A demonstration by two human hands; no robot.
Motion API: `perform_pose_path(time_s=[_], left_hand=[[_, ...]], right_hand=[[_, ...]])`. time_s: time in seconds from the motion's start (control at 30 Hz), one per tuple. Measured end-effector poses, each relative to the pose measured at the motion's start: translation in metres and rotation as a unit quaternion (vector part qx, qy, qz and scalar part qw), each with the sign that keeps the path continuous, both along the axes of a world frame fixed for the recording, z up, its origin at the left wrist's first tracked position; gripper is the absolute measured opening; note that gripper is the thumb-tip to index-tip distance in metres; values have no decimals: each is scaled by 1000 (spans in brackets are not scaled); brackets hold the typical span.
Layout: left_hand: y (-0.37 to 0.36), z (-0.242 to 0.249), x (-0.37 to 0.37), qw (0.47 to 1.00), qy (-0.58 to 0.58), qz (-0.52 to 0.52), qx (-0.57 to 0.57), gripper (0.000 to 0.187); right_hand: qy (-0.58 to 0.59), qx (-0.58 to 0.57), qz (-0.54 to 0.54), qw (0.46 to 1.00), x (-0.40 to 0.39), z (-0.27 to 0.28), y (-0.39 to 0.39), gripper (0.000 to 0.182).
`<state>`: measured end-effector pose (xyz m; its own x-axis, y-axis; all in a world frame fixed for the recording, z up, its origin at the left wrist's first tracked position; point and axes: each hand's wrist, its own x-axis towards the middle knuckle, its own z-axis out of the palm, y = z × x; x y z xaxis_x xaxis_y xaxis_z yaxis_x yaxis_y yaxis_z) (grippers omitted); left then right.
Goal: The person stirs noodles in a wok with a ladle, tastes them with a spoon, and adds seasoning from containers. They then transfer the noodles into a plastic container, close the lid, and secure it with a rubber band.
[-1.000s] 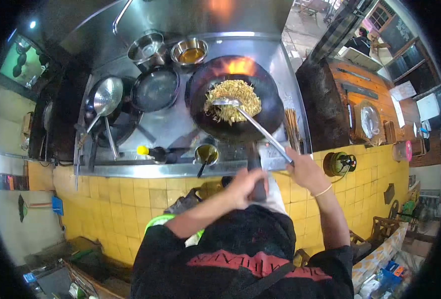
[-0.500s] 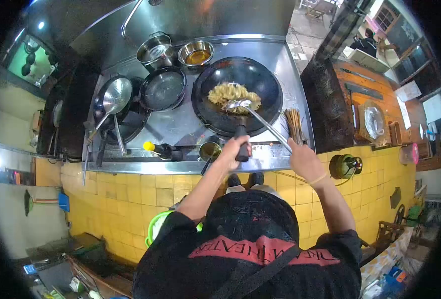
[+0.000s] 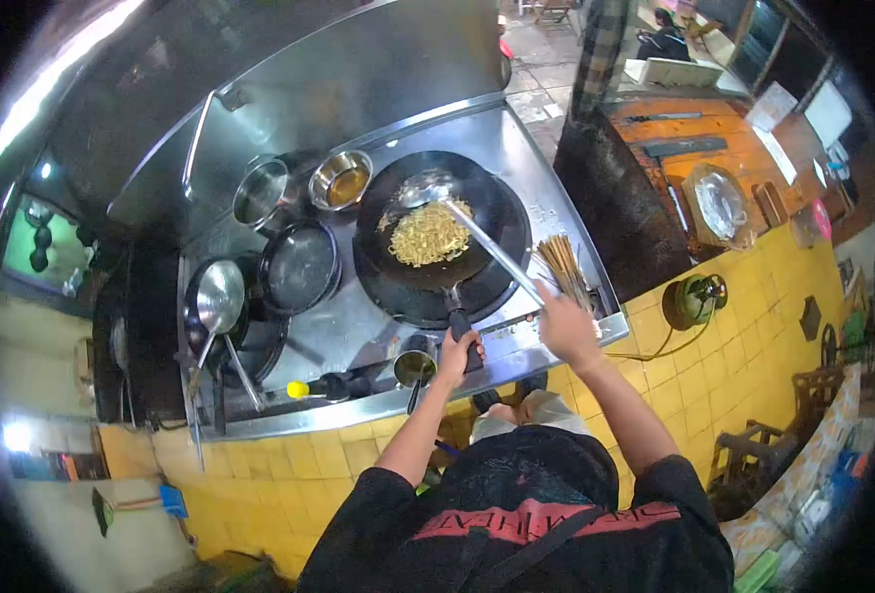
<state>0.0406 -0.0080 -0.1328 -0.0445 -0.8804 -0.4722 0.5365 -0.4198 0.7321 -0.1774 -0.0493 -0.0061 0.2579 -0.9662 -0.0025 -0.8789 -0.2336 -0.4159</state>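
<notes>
My left hand (image 3: 460,353) is wrapped round the dark handle of a black wok (image 3: 482,203) on the steel stove. In the wok lies a heap of yellowish-brown fried noodles (image 3: 428,237). My right hand (image 3: 567,328) grips the long handle of a metal ladle (image 3: 497,252), which slants up and left into the wok. Its bowl rests at the far side of the noodles, slightly smeared by motion. Close to my right hand stands a bundle of thin sticks (image 3: 560,262). Left of my left hand sits a small pot (image 3: 415,367) with dark liquid.
Behind and left of the wok are a bowl of amber liquid (image 3: 341,182), a steel pot (image 3: 262,193) and a black pan (image 3: 300,265). A steel ladle (image 3: 221,296) lies farther left. A yellow-capped bottle (image 3: 321,386) lies at the front edge. A green gas cylinder (image 3: 695,301) stands right.
The view has turned, shifting the stove in frame. The ladle's bowl has gone from the near side of the noodles to their far side. The noodles now lie flatter and more spread out.
</notes>
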Motion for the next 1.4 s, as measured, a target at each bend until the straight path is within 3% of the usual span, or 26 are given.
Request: perform_pose_path(time_s=[0.07,0.13,0.2,0.3,0.33,0.37,0.4,0.43,0.47,0.5,0.57,0.63,0.67,0.7,0.73,0.77,0.87,0.93,1.0,1.03,1.1,1.2,1.33,1.4], left_hand=[[-3,-4,-4,999,0,30,15,20],[-7,-2,2,1000,-16,0,0,17],[-13,4,5,993,5,-22,114,14],[-26,6,17,982,31,-78,171,9],[-30,2,18,985,77,-82,134,12],[-34,26,3,985,57,2,162,17],[-38,36,0,972,89,24,217,22],[-39,46,-12,975,4,55,217,24],[-43,10,4,983,-14,4,182,27],[-40,3,2,984,-99,-24,143,28],[-34,8,2,989,-88,-49,113,27],[-22,14,-2,989,-95,-70,87,30],[-4,44,-35,987,-128,-41,88,29],[10,26,-21,995,-59,-75,28,19],[29,32,-36,987,-159,-21,15,16],[42,37,-46,983,-178,-33,38,15],[79,84,-129,977,-186,82,67,4],[88,100,-168,979,-194,55,27,6],[84,110,-209,975,-213,55,17,7],[81,121,-237,977,-205,57,1,9],[68,138,-286,978,-204,29,-30,13],[43,169,-370,966,-248,-43,-52,15],[-9,157,-474,981,-144,-93,-88,17],[-37,152,-536,975,-100,-157,-125,19]], right_hand=[[44,30,22,998,12,-50,-20,52],[50,23,6,998,15,-60,-25,53],[52,13,-14,998,17,-62,-26,54],[-152,49,-22,987,-5,-53,2,54],[-239,53,-39,969,-17,-49,12,53],[-296,50,-78,951,-33,-41,27,47],[-340,71,-106,932,-53,-22,43,44],[-371,-8,-113,922,-73,-42,58,44],[-396,-89,-115,906,-92,-59,73,44],[-398,-98,-148,900,-118,-56,91,44],[-427,15,-190,884,-181,-32,134,43],[-418,3,-242,875,-248,-24,177,42],[-392,1,-284,875,-281,-30,202,41],[-365,-2,-323,873,-309,-40,228,40],[-347,-3,-368,863,-338,-47,251,40],[-330,2,-407,852,-366,-51,276,40],[-284,-68,-479,828,-448,-45,330,42],[-260,-92,-483,831,-506,-33,347,42],[-293,-4,-538,790,-562,-12,343,40],[-289,-10,-531,796,-590,8,331,40],[-190,-109,-458,862,-636,50,298,41],[-268,-129,-432,851,-673,77,243,42],[-381,-177,-341,841,-694,73,161,47],[-301,-208,-304,880,-703,78,127,51]])
